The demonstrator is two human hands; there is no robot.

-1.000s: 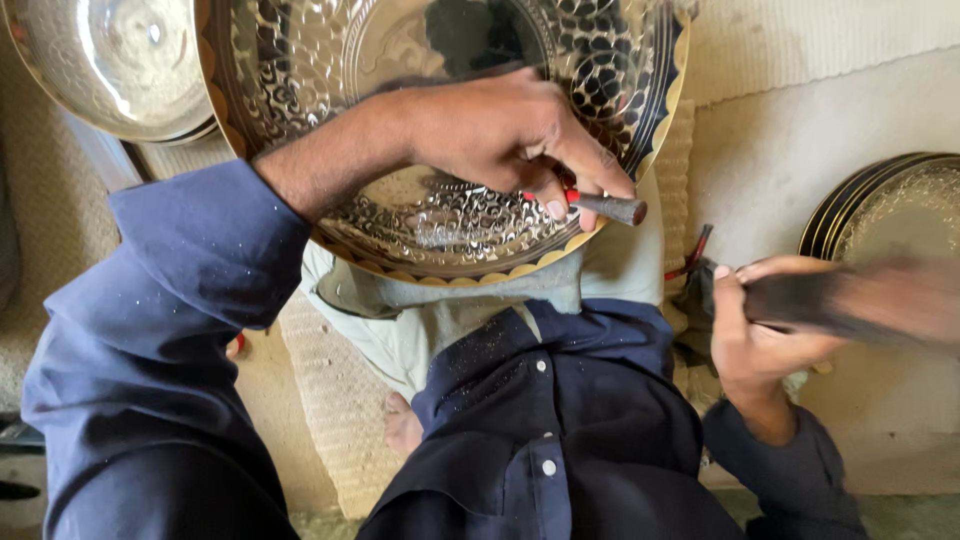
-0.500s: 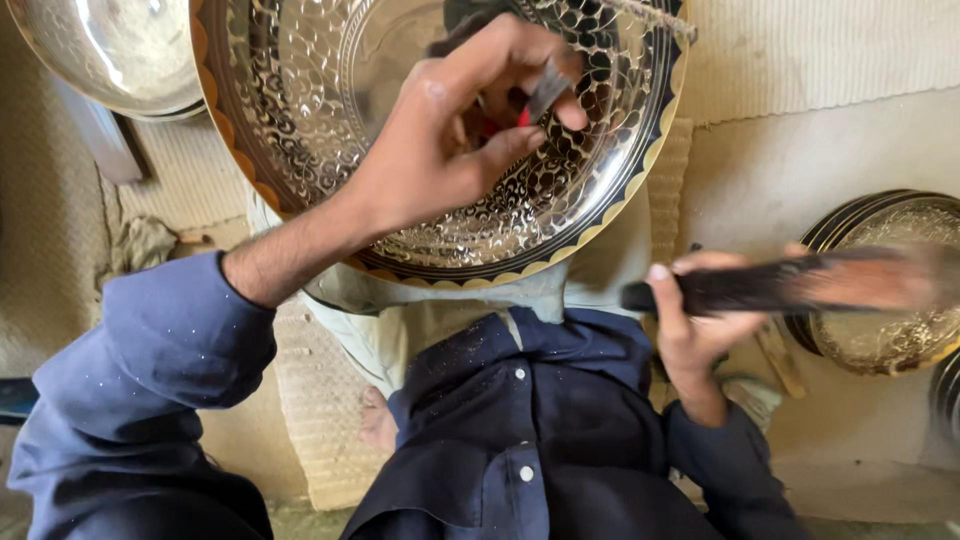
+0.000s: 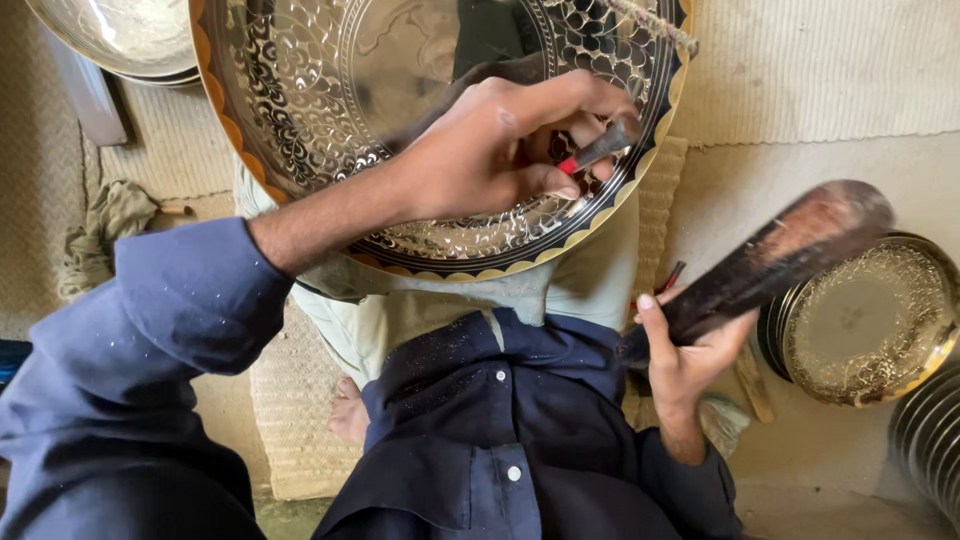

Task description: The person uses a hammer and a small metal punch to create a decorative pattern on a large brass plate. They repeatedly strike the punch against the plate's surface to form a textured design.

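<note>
The big engraved brass tray [image 3: 300, 130] leans on the person's lap. The left hand [image 3: 490, 150] pinches a small chisel [image 3: 600, 150] against its patterned band near the lower right rim; the right hand [image 3: 690, 365], well right of the tray, grips a dark wooden mallet [image 3: 780, 260]. Most of the face looks already patterned, so the work seems well along.

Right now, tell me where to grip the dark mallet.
Grip the dark mallet at its narrow lower end, from beneath, as the right hand does. It widens toward the raised, blurred head, so the slim end fits a closed palm best.
</note>
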